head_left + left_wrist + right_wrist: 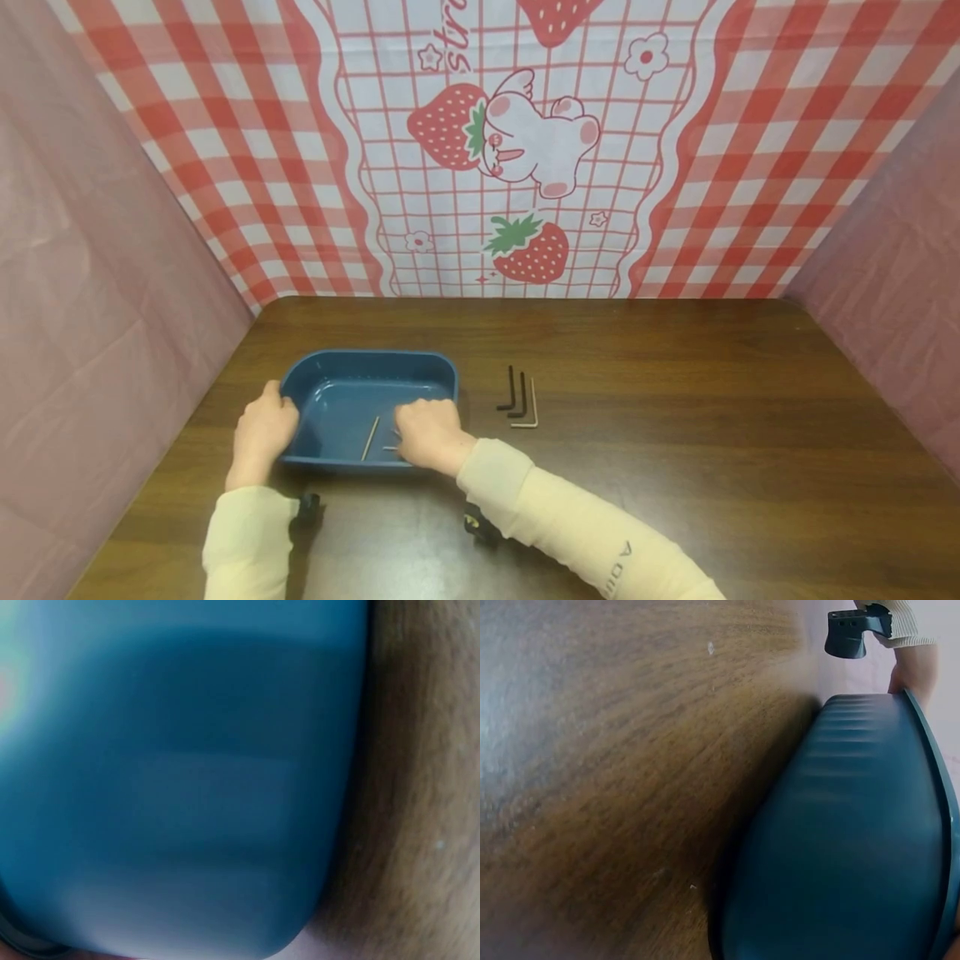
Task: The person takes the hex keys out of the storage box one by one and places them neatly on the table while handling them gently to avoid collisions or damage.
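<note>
A blue rectangular plastic tray (pixel 367 358) with rounded corners sits on the wooden table. My left hand (pixel 266 425) grips its left rim; the right wrist view also catches this left hand (pixel 915 671) at the tray's far end. Over the right side of the tray, my right hand (pixel 429 432) reaches in with bent fingers. Its fingertips are hidden, so whether it pinches anything cannot be seen. Just left of them, a short silvery metal piece (pixel 390 448) pokes out. A thin silvery rod (pixel 371 438) lies slanted on the tray floor.
Right of the tray, two black hex keys (pixel 522 396) and a silvery hex key (pixel 536 404) lie side by side on the brown table (pixel 675 400). A checked strawberry cloth (pixel 300 150) hangs behind, with pink cloth (pixel 112 250) at the sides.
</note>
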Available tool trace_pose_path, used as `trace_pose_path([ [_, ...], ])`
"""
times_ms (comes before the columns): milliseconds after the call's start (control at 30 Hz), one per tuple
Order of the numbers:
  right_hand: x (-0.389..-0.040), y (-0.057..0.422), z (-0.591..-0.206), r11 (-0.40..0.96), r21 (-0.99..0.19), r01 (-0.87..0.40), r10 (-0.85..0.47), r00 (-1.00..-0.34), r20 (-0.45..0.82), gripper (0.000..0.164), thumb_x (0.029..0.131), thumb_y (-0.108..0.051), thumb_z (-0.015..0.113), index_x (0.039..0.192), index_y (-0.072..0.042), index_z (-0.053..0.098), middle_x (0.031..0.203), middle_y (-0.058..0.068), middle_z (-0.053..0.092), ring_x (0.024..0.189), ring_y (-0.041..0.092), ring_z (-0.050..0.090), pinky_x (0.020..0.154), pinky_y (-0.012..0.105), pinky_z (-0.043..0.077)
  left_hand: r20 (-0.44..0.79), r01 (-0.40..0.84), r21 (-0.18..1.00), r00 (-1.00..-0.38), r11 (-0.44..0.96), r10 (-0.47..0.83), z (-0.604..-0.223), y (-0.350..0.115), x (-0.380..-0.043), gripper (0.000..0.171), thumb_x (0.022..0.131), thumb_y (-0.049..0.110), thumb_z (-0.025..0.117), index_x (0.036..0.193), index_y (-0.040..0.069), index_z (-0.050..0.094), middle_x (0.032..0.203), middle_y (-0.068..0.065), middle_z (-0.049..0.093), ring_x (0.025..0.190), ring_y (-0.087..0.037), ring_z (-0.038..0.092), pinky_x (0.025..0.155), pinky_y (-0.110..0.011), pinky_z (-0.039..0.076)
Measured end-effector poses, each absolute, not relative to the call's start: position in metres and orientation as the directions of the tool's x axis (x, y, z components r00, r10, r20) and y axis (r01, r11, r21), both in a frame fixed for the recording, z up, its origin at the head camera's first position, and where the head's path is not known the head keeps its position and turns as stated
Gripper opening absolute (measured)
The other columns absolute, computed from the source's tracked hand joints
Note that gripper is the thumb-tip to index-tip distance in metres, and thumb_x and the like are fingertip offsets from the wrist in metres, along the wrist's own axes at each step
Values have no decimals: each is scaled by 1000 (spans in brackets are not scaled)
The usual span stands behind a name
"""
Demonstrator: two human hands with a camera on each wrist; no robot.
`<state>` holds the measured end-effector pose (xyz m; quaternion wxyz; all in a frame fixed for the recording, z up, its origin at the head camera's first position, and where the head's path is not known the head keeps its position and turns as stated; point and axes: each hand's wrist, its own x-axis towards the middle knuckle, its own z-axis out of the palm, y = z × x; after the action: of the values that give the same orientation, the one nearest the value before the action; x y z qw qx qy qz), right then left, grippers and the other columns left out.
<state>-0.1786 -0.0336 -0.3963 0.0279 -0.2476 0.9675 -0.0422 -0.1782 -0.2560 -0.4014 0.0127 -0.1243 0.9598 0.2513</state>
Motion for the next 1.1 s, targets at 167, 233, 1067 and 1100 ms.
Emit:
trace_pose_path([
  [167,-178,-35,-397,879,-93,-468,-472,-881,-33,21,69,-23,70,57,-19,54,63,-2,61,57,16,57,47,33,40,-94,-247,480,-969,842,-230,-402,-257,-178,50,92,17,23,134,-10,27,125,-39,39,107,-58,42,86,-62,37],
  [233,-178,-35,-397,880,-92,-467,-471,-881,-36,19,69,-22,69,57,-19,55,63,-1,62,57,16,57,47,33,41,-99,-249,479,-968,842,-230,-402,-257,-177,50,92,17,23,134,-10,27,126,-39,39,107,-58,42,86,-62,37],
  [1067,-178,-37,-397,898,-60,-435,-439,-896,-68,14,72,-17,63,60,-17,58,65,1,62,59,17,58,48,32,42,-81,-241,482,-970,842,-231,-401,-257,-178,48,92,17,24,133,-8,29,124,-39,41,106,-58,44,85,-62,38],
  [1100,-178,-37,-397,899,-62,-435,-438,-897,-63,14,72,-17,63,59,-17,57,64,1,61,59,17,58,48,32,42,-84,-242,483,-969,842,-231,-401,-257,-178,48,92,17,24,133,-8,29,124,-39,41,106,-58,44,85,-61,38],
])
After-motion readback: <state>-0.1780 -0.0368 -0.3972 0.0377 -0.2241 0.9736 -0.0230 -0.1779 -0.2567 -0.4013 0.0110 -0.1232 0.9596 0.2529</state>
